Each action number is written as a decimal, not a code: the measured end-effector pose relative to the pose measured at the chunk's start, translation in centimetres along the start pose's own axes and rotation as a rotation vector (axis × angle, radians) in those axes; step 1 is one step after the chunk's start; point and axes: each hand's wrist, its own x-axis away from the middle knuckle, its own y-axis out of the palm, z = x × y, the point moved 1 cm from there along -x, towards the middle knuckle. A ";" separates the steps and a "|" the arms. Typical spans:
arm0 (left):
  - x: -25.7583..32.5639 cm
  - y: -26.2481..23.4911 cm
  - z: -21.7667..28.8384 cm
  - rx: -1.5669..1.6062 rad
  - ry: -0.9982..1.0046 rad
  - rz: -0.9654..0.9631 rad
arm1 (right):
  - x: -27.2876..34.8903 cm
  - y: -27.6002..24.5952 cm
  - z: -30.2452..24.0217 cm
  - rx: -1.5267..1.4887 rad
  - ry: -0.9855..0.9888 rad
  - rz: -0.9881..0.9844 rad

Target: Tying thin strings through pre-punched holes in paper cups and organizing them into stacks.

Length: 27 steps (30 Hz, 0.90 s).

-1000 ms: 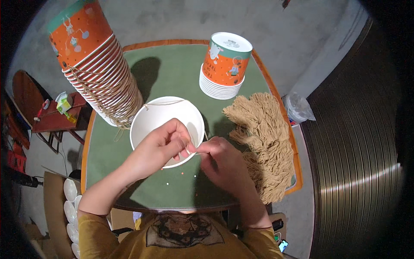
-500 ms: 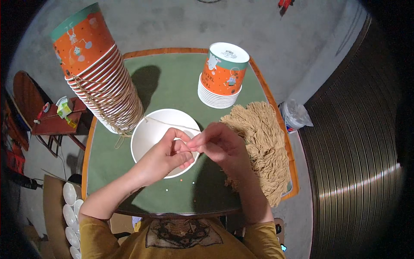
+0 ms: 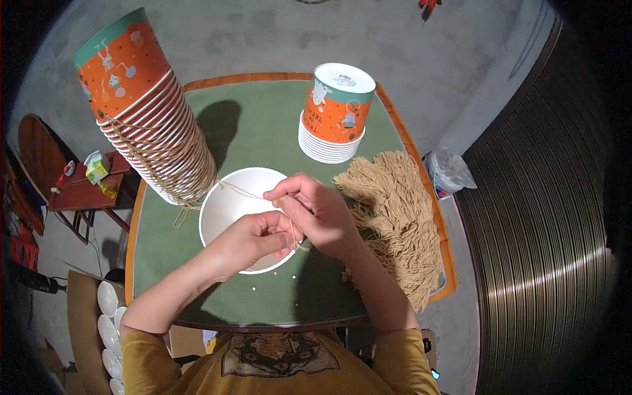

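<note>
A white paper bucket (image 3: 227, 214) stands mouth up on the table, with a thin tan cord (image 3: 240, 190) running from the left part of its rim to my hands. Over the bucket's right side, my right hand (image 3: 319, 214) pinches the cord between thumb and forefinger. Just below and left of it, my left hand (image 3: 263, 238) is closed on the cord near its rim side, and a short end sticks out by its fingertips. Parts of the cord between the fingers are hidden.
A tall leaning stack of orange buckets (image 3: 135, 72) draped with cords rises at the left. A shorter upside-down stack (image 3: 339, 108) stands at the back right, near a heap of tan cords (image 3: 395, 224). Tiny scraps dot the green tabletop (image 3: 263, 299).
My right hand has turned and shifted slightly, now drawing the cord up and left of my left fingers. My left hand stays nearly in place.
</note>
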 end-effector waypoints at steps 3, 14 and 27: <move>-0.1 -0.1 0.2 0.044 0.014 -0.034 | 0.4 -0.5 0.2 0.158 0.013 0.026; -0.7 0.1 0.1 0.026 0.012 -0.027 | 6.5 -1.5 -1.7 0.467 -0.101 0.075; -0.8 0.1 0.0 -0.006 -0.015 -0.088 | 7.7 0.7 -1.4 0.134 0.139 0.169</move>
